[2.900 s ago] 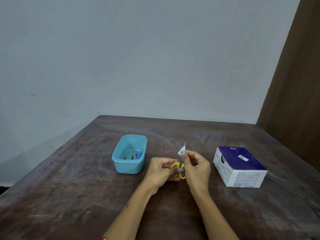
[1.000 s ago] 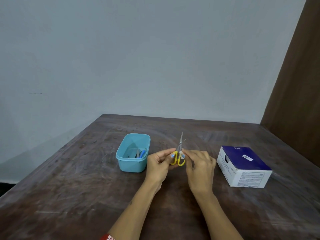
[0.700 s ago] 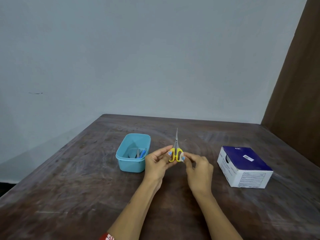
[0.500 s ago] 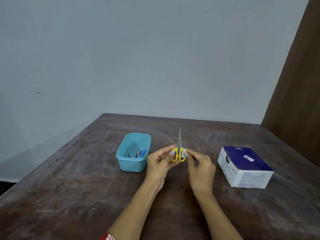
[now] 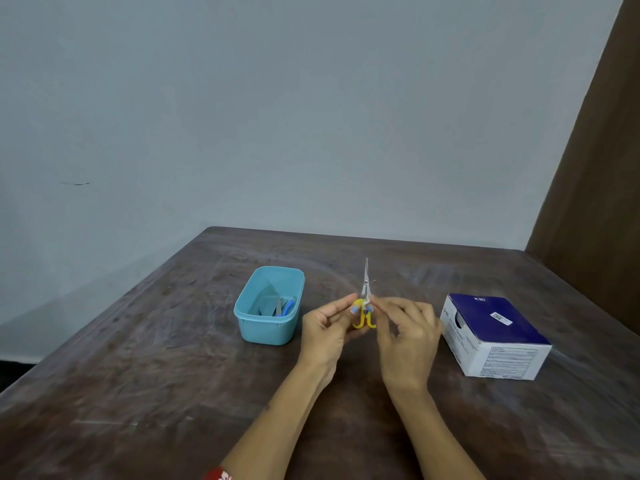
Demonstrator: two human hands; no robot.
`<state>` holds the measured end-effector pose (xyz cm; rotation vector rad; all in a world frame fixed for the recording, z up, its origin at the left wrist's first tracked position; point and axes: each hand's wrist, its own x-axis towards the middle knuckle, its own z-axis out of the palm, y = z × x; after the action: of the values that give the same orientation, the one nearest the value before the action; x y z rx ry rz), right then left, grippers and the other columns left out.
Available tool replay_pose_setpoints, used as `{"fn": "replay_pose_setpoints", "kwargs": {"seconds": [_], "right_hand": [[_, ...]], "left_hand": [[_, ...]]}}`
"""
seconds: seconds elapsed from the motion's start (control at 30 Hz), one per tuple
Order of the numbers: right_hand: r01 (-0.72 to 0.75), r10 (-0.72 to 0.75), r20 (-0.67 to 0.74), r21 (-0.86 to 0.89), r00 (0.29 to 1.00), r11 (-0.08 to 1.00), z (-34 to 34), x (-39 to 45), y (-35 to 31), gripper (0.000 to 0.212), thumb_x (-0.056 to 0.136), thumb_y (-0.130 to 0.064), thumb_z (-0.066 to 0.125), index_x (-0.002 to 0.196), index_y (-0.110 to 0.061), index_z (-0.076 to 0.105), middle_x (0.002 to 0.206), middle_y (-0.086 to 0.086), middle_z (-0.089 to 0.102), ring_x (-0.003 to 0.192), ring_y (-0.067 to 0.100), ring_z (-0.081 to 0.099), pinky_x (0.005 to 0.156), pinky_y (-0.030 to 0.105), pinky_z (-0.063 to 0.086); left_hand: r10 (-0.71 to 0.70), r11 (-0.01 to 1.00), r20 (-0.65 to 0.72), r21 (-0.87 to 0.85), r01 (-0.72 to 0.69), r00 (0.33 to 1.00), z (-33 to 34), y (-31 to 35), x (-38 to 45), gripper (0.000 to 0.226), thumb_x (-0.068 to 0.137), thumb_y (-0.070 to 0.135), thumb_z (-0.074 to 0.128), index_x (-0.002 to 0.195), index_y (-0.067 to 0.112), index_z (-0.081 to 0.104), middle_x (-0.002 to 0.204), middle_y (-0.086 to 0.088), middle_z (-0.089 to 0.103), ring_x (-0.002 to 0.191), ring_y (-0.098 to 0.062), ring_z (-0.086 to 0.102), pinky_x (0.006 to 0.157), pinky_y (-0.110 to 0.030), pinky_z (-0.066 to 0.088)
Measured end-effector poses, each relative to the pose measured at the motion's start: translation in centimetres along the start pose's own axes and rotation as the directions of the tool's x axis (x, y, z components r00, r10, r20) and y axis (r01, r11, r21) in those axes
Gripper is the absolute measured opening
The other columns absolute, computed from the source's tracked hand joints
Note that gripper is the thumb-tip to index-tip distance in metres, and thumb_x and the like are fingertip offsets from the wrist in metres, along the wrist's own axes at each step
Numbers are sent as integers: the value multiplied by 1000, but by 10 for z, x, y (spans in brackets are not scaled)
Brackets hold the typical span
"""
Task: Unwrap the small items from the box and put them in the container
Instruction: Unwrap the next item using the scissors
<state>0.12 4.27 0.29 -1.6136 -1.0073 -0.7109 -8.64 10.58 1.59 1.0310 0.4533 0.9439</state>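
Holding small yellow-handled scissors (image 5: 364,308) upright over a dark wooden table (image 5: 138,375), both hands meet at mid-table.

Largest after the table is the blue-and-white box (image 5: 495,336) at the right, resting on the wood; the light blue container (image 5: 268,306) sits left of the hands with a few blue and grey items (image 5: 282,307) inside. The left hand (image 5: 327,329) pinches the scissors' handles, blades pointing away; the right hand (image 5: 407,336) fingers them too, its grip too blurred to tell.
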Motion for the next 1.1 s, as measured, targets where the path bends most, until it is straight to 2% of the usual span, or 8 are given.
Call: {"fn": "replay_pose_setpoints", "kwargs": {"seconds": [0.1,0.23,0.4,0.5,0.7,0.83,0.97,1.1], "right_hand": [[38,-35,51,-53,998,998,3,-2,2,20,71,-12,78,87,-24,75,82,-8,70,79,11,46,72,33,35],[64,-56,91,-86,994,994,5,-4,-4,9,69,-20,70,76,-24,72,74,-9,67,71,16,56,73,31,32],[74,-66,76,-104,995,992,4,-4,-2,12,75,-29,63,76,-22,73,72,-8,67,68,17,57,71,31,33],[75,-71,46,-102,996,992,1,-2,1,10,75,-21,70,83,-18,75,76,-4,68,68,20,58,66,33,41],[1,1,139,-12,990,1000,4,-6,-3,6,67,-22,71,73,-21,72,69,-7,63,61,14,57,64,25,40],[-26,21,93,59,995,998,4,-5,2,15,74,-8,77,88,-13,74,79,-1,66,68,17,58,59,33,51],[4,-12,80,96,997,995,4,-5,2,17,76,-3,71,92,-10,74,83,1,66,75,13,56,66,15,43],[63,-78,135,115,988,991,5,-6,-2,12,75,-9,67,85,-9,74,78,1,64,72,13,56,66,15,43]], "left_hand": [[-15,1000,32,14,14,999,0,0,0,24,87,-3,56,109,2,64,85,-5,75,79,-14,70,71,-28,59],[-21,1000,-30,-17,20,999,-4,0,4,27,87,-3,56,112,2,62,100,-17,71,82,-17,69,69,-26,58],[-24,1000,-15,16,24,1000,-4,1,4,23,86,-4,56,108,-3,65,92,-15,73,79,-18,70,66,-25,58],[-47,998,25,52,46,999,-2,1,1,23,85,-2,59,106,0,67,97,-16,72,86,-21,69,69,-28,58],[-47,998,-5,40,48,999,-4,3,1,22,86,-4,56,102,6,68,94,-13,74,84,-19,71,72,-26,58],[-74,994,57,81,69,996,0,3,-2,21,86,-3,56,101,5,69,92,-11,74,84,-17,70,69,-26,58],[-88,990,86,120,77,992,3,0,-5,22,88,-4,53,102,4,69,88,-10,73,80,-15,69,68,-26,57],[-79,994,37,74,76,996,1,5,-4,25,88,-8,50,102,3,68,90,-11,74,83,-17,70,73,-26,58]]}}
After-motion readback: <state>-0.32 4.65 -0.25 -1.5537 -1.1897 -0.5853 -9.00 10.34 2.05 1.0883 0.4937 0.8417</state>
